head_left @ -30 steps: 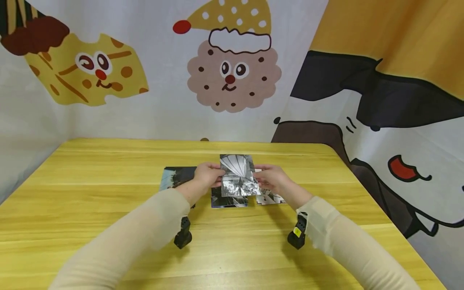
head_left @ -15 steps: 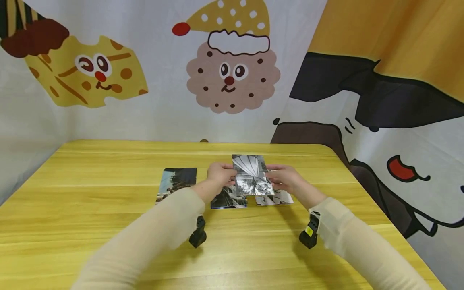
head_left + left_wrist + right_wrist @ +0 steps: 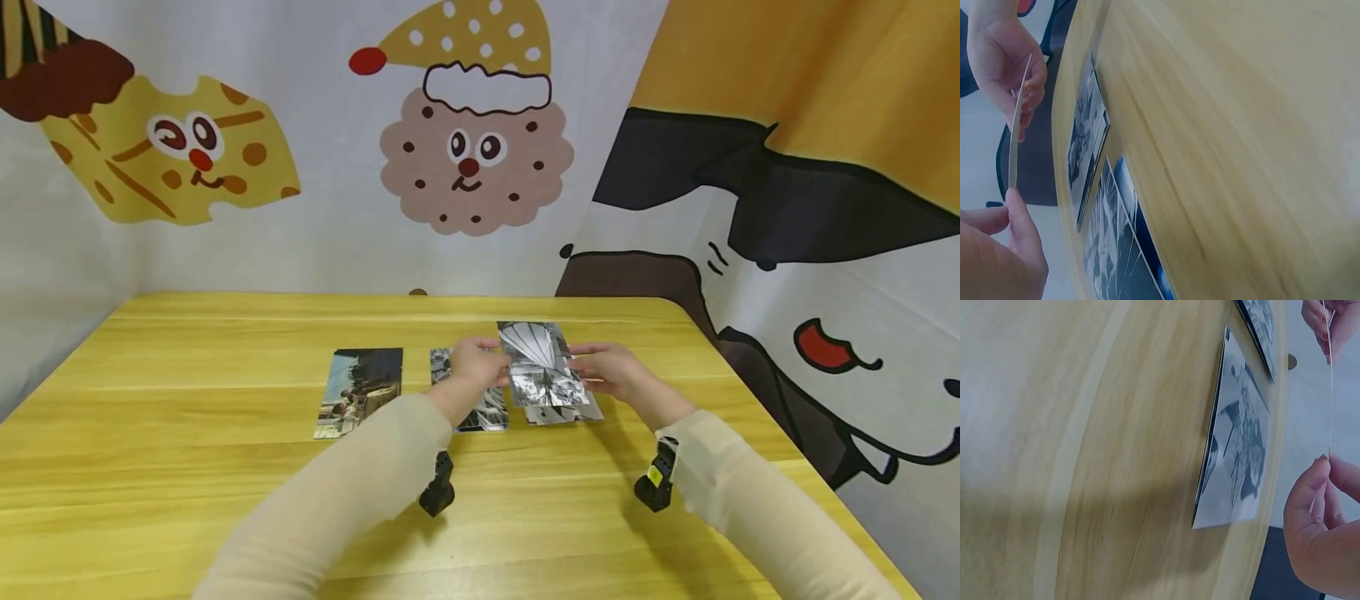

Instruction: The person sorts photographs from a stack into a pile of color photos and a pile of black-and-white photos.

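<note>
Both hands hold a black-and-white photo print [image 3: 543, 367] upright above the table. My left hand [image 3: 480, 367] pinches its left edge between thumb and finger; my right hand [image 3: 611, 372] pinches the right edge. From the wrist views the print shows edge-on, slightly bowed in the left one. Below it lies a pale black-and-white photo stack [image 3: 1238, 444], partly covered by the held print in the head view. A second black-and-white photo stack [image 3: 1116, 244], with a blue-edged print beneath, lies in the middle, partly behind my left hand. To its left is a colour photo [image 3: 360, 392].
A wood-grain table [image 3: 225, 483] carries the photos in a row. Behind it hangs a curtain [image 3: 330, 233] printed with cartoon figures. Black wrist cameras [image 3: 437, 485] hang beneath both cream sleeves [image 3: 352, 500].
Both hands have moved right with the held print, from over the middle stack to over the right-hand one. The colour photo at left has come fully into sight.
</note>
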Action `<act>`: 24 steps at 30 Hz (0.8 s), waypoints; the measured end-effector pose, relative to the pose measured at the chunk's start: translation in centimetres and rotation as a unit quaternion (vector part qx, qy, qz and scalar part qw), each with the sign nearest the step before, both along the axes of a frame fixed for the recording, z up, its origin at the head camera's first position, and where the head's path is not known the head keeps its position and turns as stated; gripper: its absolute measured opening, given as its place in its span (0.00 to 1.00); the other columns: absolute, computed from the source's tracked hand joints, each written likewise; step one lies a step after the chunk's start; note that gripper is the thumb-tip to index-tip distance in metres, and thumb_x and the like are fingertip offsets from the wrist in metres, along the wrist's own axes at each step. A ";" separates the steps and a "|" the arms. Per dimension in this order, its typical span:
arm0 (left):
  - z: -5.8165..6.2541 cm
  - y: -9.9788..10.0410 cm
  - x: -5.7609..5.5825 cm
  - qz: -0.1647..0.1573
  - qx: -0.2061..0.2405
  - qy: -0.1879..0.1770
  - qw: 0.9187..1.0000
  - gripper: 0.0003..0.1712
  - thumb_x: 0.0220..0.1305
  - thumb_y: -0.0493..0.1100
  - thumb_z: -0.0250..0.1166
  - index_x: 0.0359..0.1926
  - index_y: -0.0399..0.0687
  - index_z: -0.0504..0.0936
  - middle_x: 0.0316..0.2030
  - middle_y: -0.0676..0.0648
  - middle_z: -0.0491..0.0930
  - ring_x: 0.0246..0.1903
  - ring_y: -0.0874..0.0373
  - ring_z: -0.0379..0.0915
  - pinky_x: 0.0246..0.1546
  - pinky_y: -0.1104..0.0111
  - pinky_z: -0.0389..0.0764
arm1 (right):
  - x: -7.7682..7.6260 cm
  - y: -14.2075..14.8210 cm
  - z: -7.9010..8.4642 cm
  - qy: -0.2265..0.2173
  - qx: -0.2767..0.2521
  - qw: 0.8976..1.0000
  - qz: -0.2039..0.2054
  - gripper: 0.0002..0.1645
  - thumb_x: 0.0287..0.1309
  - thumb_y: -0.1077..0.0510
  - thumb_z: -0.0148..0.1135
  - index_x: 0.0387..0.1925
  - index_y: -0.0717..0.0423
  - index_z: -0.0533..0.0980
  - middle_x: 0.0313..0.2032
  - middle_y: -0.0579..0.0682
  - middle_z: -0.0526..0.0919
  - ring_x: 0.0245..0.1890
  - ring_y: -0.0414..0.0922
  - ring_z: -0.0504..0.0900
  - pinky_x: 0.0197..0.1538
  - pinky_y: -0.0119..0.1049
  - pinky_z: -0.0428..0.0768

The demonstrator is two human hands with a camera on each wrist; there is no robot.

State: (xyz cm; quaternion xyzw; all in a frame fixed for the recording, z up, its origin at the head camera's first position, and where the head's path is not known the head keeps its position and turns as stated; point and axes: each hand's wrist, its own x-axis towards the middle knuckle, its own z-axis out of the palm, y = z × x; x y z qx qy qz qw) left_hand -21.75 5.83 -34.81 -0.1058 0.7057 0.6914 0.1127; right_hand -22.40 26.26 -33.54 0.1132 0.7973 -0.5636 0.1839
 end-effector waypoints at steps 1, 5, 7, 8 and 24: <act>-0.1 0.2 0.0 0.002 -0.003 0.000 1.000 0.21 0.57 0.30 0.61 0.54 0.37 0.75 0.47 0.36 0.79 0.25 0.59 0.76 0.28 0.73 0.84 | 0.0 0.1 0.0 0.000 0.005 1.000 0.001 0.32 0.62 0.63 0.55 0.66 0.65 0.60 0.27 0.41 0.74 0.24 0.33 0.72 0.31 0.23 0.77; -0.5 0.9 0.0 0.013 -0.009 0.013 1.000 0.23 0.56 0.29 0.60 0.54 0.37 0.75 0.48 0.37 0.78 0.18 0.63 0.71 0.31 0.68 0.85 | 0.0 0.5 0.1 0.003 0.016 1.000 -0.002 0.31 0.62 0.63 0.55 0.65 0.66 0.61 0.29 0.41 0.75 0.25 0.34 0.73 0.32 0.25 0.78; -0.7 1.3 0.1 0.016 -0.009 0.021 1.000 0.24 0.55 0.28 0.59 0.55 0.37 0.75 0.49 0.37 0.78 0.17 0.64 0.70 0.31 0.68 0.85 | -0.1 0.7 0.0 0.006 0.020 1.000 -0.002 0.31 0.62 0.62 0.55 0.65 0.67 0.61 0.29 0.40 0.75 0.25 0.33 0.73 0.32 0.25 0.78; -0.8 1.5 0.2 0.017 -0.009 0.024 1.000 0.24 0.55 0.27 0.59 0.55 0.36 0.74 0.49 0.37 0.78 0.18 0.63 0.71 0.31 0.69 0.84 | -0.1 0.8 0.0 0.007 0.021 1.000 -0.002 0.31 0.62 0.63 0.55 0.65 0.67 0.61 0.29 0.40 0.75 0.25 0.33 0.73 0.32 0.25 0.77; -1.2 2.8 1.3 -0.021 -0.021 0.018 0.999 0.24 0.63 0.29 0.52 0.61 0.39 0.71 0.59 0.40 0.73 0.26 0.58 0.76 0.21 0.74 0.71 | -0.2 2.4 -0.9 0.010 0.061 0.998 -0.009 0.29 0.62 0.64 0.54 0.64 0.67 0.64 0.30 0.43 0.75 0.28 0.37 0.74 0.38 0.32 0.81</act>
